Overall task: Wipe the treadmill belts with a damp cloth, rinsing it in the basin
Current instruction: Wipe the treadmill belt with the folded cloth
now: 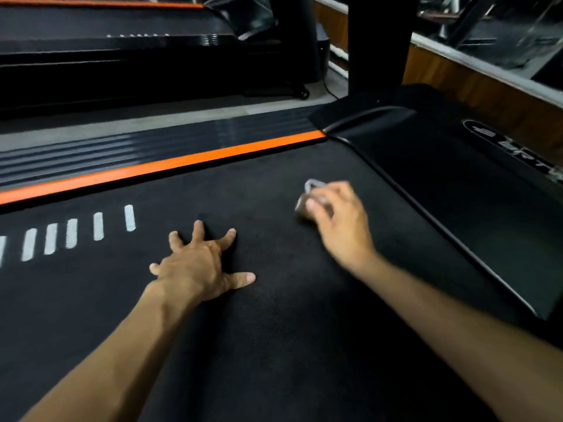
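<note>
A black treadmill belt [274,330] fills the lower part of the head view, with a row of white dashes [71,233] at its left. My left hand [201,263] rests flat on the belt with its fingers spread. My right hand [338,214], blurred by motion, grips a small bunched grey cloth [310,194] and holds it against the belt near the motor cover. Most of the cloth is hidden under the fingers. No basin is in view.
An orange side rail [170,164] borders the belt's far edge, with a ribbed black footrail [122,147] beyond it. The glossy black motor cover [457,184] rises at right. A second treadmill [122,41] stands behind, across a strip of grey floor [182,114].
</note>
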`<state>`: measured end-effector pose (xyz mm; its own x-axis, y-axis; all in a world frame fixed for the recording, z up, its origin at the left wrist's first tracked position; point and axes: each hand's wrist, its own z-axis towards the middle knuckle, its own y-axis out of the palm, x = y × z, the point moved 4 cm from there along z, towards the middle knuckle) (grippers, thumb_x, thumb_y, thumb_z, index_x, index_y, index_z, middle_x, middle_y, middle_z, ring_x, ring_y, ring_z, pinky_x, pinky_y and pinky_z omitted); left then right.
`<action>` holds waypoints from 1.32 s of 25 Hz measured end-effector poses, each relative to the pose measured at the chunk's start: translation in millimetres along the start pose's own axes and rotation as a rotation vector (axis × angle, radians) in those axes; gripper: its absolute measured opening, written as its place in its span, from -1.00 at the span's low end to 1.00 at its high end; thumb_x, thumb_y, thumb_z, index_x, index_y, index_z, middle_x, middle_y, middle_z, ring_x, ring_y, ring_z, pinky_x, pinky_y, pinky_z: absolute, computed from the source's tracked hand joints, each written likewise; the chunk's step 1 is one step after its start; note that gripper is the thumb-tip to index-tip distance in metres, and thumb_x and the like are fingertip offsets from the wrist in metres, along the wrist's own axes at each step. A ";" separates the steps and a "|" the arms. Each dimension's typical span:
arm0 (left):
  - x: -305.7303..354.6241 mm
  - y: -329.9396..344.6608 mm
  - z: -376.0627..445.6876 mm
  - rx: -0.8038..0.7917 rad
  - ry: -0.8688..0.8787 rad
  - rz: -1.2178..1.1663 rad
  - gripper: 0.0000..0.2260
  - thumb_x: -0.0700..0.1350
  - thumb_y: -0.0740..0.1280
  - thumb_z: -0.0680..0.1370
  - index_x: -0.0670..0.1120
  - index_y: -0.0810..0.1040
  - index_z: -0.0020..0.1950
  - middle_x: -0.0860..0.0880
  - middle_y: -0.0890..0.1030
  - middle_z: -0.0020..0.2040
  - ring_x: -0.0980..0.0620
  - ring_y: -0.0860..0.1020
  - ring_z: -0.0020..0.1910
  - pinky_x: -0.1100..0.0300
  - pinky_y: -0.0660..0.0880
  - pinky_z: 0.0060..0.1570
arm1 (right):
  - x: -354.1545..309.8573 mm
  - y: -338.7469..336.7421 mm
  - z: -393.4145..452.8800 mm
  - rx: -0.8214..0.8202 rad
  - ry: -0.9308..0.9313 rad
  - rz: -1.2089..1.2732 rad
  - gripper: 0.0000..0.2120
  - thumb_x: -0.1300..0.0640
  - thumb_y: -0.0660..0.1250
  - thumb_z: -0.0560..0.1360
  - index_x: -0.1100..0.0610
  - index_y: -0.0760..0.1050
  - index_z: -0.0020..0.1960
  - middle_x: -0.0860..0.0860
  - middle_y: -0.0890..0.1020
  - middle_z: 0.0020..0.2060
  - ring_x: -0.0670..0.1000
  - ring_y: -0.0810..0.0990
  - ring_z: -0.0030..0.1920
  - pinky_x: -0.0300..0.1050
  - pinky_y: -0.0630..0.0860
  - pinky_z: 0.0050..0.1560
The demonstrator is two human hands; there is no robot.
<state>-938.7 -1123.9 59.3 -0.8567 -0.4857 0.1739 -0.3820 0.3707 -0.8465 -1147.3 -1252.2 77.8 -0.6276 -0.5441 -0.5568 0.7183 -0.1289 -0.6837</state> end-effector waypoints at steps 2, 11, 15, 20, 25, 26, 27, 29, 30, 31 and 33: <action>-1.0 2.8 1.1 -0.026 0.002 -0.017 -0.12 0.48 0.31 0.32 0.41 -0.12 0.49 0.09 -0.26 0.58 -0.25 -0.22 0.54 -0.46 0.15 0.33 | 43.7 -3.8 55.4 0.034 0.182 -0.101 -0.71 -0.04 0.28 0.54 0.10 0.57 0.16 0.13 0.52 0.14 0.21 0.54 0.13 0.15 0.46 0.17; -0.9 0.2 3.7 0.010 0.039 0.133 -0.10 0.55 0.19 0.30 0.37 -0.18 0.51 0.03 -0.22 0.59 -0.29 -0.10 0.55 -0.36 0.29 0.32 | 40.7 54.2 106.1 -0.252 0.350 -0.525 -0.60 0.07 0.25 0.52 0.06 0.43 0.34 0.12 0.36 0.38 0.21 0.31 0.31 0.05 0.29 0.31; -2.9 1.3 1.5 0.017 0.043 0.143 -0.11 0.56 0.17 0.30 0.37 -0.18 0.51 0.03 -0.22 0.59 -0.28 -0.09 0.55 -0.36 0.30 0.32 | 22.6 70.0 96.0 -0.436 -0.040 -0.467 -0.60 0.04 0.23 0.55 -0.05 0.44 0.39 0.00 0.36 0.42 0.17 0.30 0.34 0.10 0.27 0.31; -1.4 -1.2 -1.7 0.006 0.038 0.139 -0.12 0.56 0.16 0.31 0.38 -0.20 0.50 0.04 -0.24 0.59 -0.27 -0.11 0.55 -0.34 0.29 0.34 | 69.1 33.7 111.0 -0.419 0.045 -0.651 -0.47 0.20 0.27 0.52 -0.04 0.29 0.46 0.05 0.32 0.45 0.22 0.35 0.26 0.12 0.30 0.22; 0.9 -0.8 -1.1 0.006 0.043 0.134 -0.12 0.54 0.18 0.32 0.37 -0.20 0.51 0.02 -0.24 0.59 -0.29 -0.12 0.55 -0.36 0.28 0.33 | 97.0 24.1 132.0 -0.197 0.482 -0.665 -0.66 0.15 0.27 0.56 0.10 0.42 0.33 0.11 0.38 0.37 0.23 0.34 0.27 0.10 0.31 0.22; 1.3 0.5 -0.5 0.000 0.041 0.129 -0.11 0.53 0.19 0.32 0.37 -0.19 0.51 0.02 -0.24 0.59 -0.30 -0.12 0.55 -0.36 0.27 0.33 | 92.7 29.8 135.2 -0.169 0.516 -0.618 -0.68 0.14 0.24 0.57 0.09 0.45 0.31 0.10 0.40 0.36 0.22 0.33 0.29 0.09 0.31 0.25; 2.0 1.0 0.8 0.000 0.042 0.130 -0.11 0.53 0.20 0.32 0.37 -0.19 0.51 0.01 -0.24 0.59 -0.31 -0.12 0.54 -0.37 0.27 0.33 | 87.6 36.4 139.1 -0.141 0.526 -0.569 -0.70 0.13 0.22 0.57 0.08 0.47 0.30 0.11 0.43 0.34 0.21 0.32 0.31 0.06 0.31 0.27; 0.9 -0.1 3.1 -0.001 0.039 0.127 -0.10 0.52 0.23 0.31 0.37 -0.18 0.51 0.00 -0.23 0.59 -0.33 -0.11 0.54 -0.38 0.27 0.33 | 74.7 57.4 146.4 -0.169 0.506 -0.419 -0.72 0.10 0.21 0.58 0.00 0.52 0.25 0.10 0.49 0.29 0.20 0.32 0.33 0.03 0.32 0.31; 1.0 -0.5 3.5 -0.008 0.039 0.114 -0.09 0.52 0.24 0.31 0.37 -0.17 0.51 0.00 -0.22 0.59 -0.34 -0.10 0.53 -0.38 0.27 0.33 | 63.6 67.8 146.6 -0.215 0.446 -0.335 -0.75 0.08 0.21 0.56 -0.08 0.56 0.17 0.08 0.53 0.24 0.19 0.36 0.33 0.01 0.33 0.33; 1.7 -0.5 4.2 -0.011 0.041 0.103 -0.09 0.51 0.26 0.30 0.37 -0.16 0.51 0.00 -0.22 0.59 -0.34 -0.11 0.53 -0.38 0.26 0.33 | 52.8 77.0 144.1 -0.259 0.368 -0.257 -0.79 0.05 0.22 0.53 -0.15 0.59 0.06 0.04 0.57 0.17 0.18 0.41 0.31 0.00 0.34 0.34; 1.2 -0.5 4.7 -0.007 0.040 0.091 -0.08 0.51 0.27 0.29 0.38 -0.15 0.51 0.01 -0.22 0.59 -0.35 -0.10 0.53 -0.39 0.25 0.33 | 36.8 90.7 136.4 -0.364 0.220 -0.121 -0.76 0.01 0.23 0.45 -0.28 0.60 -0.04 -0.03 0.59 0.12 0.10 0.47 0.29 -0.05 0.31 0.38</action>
<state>-937.9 -1128.4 57.5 -0.9010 -0.4179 0.1168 -0.3047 0.4177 -0.8560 -1064.3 -1397.0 59.6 -0.7780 -0.3486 -0.5226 0.5077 0.1410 -0.8499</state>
